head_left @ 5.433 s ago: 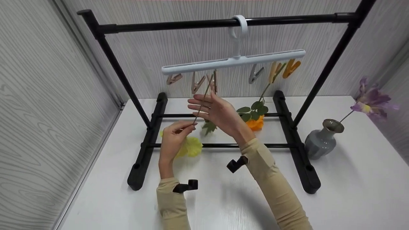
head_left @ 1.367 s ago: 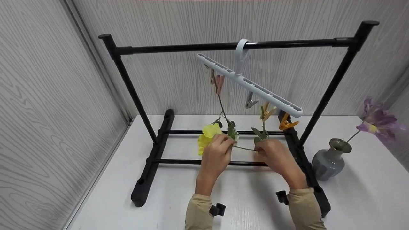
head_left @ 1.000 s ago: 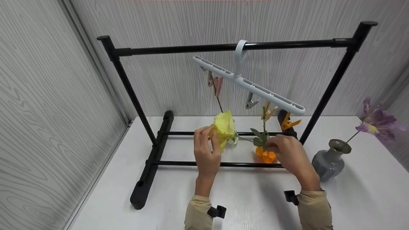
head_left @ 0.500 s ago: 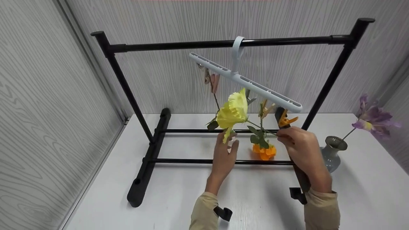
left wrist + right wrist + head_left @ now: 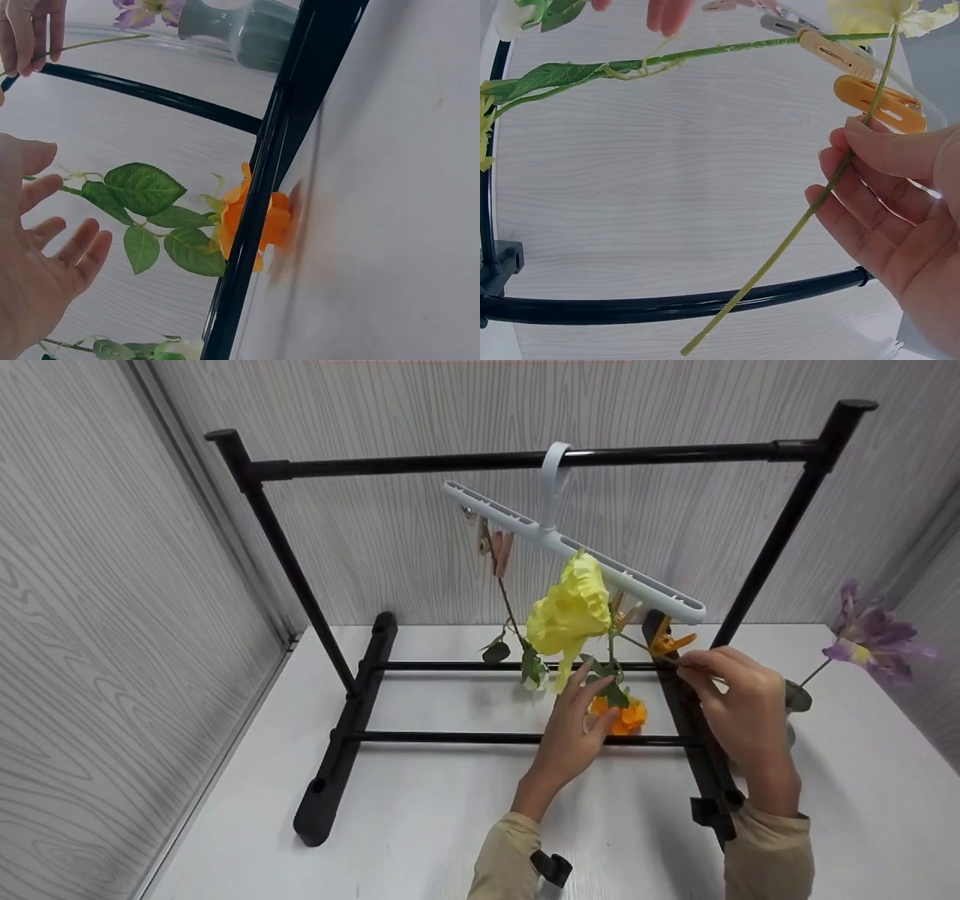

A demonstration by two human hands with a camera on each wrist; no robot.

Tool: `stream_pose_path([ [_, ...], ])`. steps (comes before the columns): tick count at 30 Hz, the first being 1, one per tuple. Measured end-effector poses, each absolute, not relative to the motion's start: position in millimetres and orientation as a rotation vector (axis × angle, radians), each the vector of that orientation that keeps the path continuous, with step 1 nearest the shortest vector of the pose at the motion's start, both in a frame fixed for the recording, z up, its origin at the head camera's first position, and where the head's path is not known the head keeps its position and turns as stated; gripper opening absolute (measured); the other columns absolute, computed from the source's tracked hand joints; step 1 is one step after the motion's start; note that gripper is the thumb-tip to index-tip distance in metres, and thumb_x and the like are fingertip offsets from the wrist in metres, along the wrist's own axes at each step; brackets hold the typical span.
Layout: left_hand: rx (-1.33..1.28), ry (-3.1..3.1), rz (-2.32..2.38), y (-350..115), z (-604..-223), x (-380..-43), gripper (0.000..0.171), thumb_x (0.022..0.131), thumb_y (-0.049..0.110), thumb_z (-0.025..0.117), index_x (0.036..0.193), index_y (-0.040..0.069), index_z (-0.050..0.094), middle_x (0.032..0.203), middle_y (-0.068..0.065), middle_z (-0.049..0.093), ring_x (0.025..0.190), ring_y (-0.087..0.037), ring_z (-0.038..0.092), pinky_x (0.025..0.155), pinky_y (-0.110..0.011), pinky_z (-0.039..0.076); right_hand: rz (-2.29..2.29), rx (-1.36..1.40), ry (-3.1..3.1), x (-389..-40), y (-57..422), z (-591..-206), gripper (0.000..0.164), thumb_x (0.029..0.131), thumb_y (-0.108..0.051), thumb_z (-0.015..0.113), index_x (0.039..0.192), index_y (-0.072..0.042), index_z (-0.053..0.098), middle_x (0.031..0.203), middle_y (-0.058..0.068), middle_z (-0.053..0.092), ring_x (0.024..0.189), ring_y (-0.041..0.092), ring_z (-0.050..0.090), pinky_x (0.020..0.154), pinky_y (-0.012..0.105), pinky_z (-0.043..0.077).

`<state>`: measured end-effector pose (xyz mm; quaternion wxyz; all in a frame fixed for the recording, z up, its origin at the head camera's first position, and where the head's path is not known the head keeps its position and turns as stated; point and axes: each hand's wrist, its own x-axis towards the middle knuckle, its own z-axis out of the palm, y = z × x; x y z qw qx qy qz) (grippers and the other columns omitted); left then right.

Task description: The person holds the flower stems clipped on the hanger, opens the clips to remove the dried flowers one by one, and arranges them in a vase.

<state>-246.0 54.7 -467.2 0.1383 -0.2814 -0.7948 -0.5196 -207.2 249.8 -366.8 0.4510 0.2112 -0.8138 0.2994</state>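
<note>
My right hand [image 5: 742,709] pinches the thin green stem of a yellow flower [image 5: 570,611] between thumb and fingertips. In the right wrist view the stem [image 5: 769,262] slants down past the fingers, its cut end free. The bloom leans left, in front of the grey hanger [image 5: 510,514]. Below it my left hand [image 5: 570,739] is spread, holding nothing, with its fingertips near the leaves [image 5: 146,187] of an orange flower [image 5: 626,716]. That flower hangs head down from a light orange clothespin [image 5: 836,56]. An orange clothespin [image 5: 667,641] hangs close to the right fingertips.
The hanger hooks over the black rack's top bar [image 5: 420,463]. From a pink clothespin [image 5: 501,555] a white flower [image 5: 534,679] hangs head down. A grey vase [image 5: 259,34] with a purple flower [image 5: 874,634] stands right of the rack, partly behind the right hand.
Earlier the left hand held the yellow flower near its bloom; it has let go. The right hand has carried the flower up and right by its stem. The hanger has swung round.
</note>
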Motion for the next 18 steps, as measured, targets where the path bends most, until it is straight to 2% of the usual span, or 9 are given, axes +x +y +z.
stream_pose_path([
  [2,-0.818,-2.288,-1.52,58,-465,-245,0.046,0.106,0.02,0.062,0.149,0.008,0.053,0.167,-0.012,0.03,0.134,-0.025,0.051,0.104,-0.034,0.048,0.759,0.497,-1.987,-206,252,-366,0.021,0.076,0.017,0.083,0.088,0.001,0.078,0.082,0.01,0.074,0.076,0.009,0.068,0.078,0.005,0.044],
  [3,-0.818,-2.28,-1.52,59,-464,-245,0.047,0.106,0.02,0.062,0.15,0.008,0.052,0.163,-0.015,0.035,0.124,-0.023,0.055,0.099,-0.031,0.05,0.772,0.484,-1.971,-206,252,-365,0.021,0.076,0.017,0.082,0.089,0.001,0.078,0.082,0.01,0.074,0.077,0.006,0.067,0.078,0.005,0.045],
  [5,-0.815,-2.261,-1.519,61,-463,-246,0.049,0.106,0.021,0.063,0.151,0.009,0.051,0.157,-0.016,0.041,0.109,-0.02,0.055,0.087,-0.027,0.051,0.793,0.456,-1.941,-206,254,-363,0.02,0.077,0.018,0.082,0.089,0.002,0.079,0.082,0.01,0.073,0.08,0.001,0.067,0.078,0.005,0.045],
  [6,-0.812,-2.254,-1.511,62,-462,-247,0.05,0.105,0.021,0.064,0.152,0.008,0.05,0.156,-0.016,0.043,0.106,-0.019,0.054,0.088,-0.026,0.051,0.802,0.441,-1.927,-207,254,-362,0.02,0.077,0.018,0.081,0.089,0.002,0.079,0.082,0.011,0.073,0.081,-0.001,0.066,0.079,0.005,0.046],
  [7,-0.807,-2.247,-1.503,62,-461,-248,0.053,0.105,0.021,0.064,0.153,0.007,0.048,0.154,-0.016,0.044,0.117,-0.02,0.05,0.095,-0.027,0.049,0.812,0.427,-1.909,-207,254,-362,0.019,0.078,0.018,0.081,0.089,0.002,0.079,0.081,0.01,0.072,0.081,0.0,0.067,0.08,0.006,0.046],
  [9,-0.804,-2.236,-1.493,63,-461,-250,0.057,0.105,0.02,0.064,0.155,0.005,0.044,0.151,-0.018,0.045,0.121,-0.024,0.051,0.101,-0.032,0.049,0.817,0.4,-1.886,-207,255,-361,0.018,0.078,0.018,0.081,0.089,0.003,0.078,0.081,0.01,0.072,0.081,0.001,0.068,0.081,0.007,0.047],
  [12,-0.808,-2.241,-1.527,63,-463,-252,0.055,0.106,0.021,0.062,0.154,0.003,0.043,0.159,-0.016,0.038,0.139,-0.029,0.043,0.114,-0.04,0.04,0.827,0.367,-1.861,-207,257,-362,0.016,0.079,0.016,0.081,0.088,0.004,0.078,0.082,0.011,0.073,0.083,-0.004,0.067,0.082,0.008,0.047],
  [18,-0.831,-2.309,-1.622,65,-465,-255,0.05,0.107,0.024,0.056,0.154,0.009,0.047,0.163,-0.012,0.036,0.148,-0.03,0.036,0.118,-0.048,0.034,0.891,0.304,-1.802,-207,268,-365,0.013,0.08,0.018,0.079,0.088,0.008,0.077,0.083,0.015,0.073,0.086,-0.012,0.065,0.08,0.008,0.049],
])
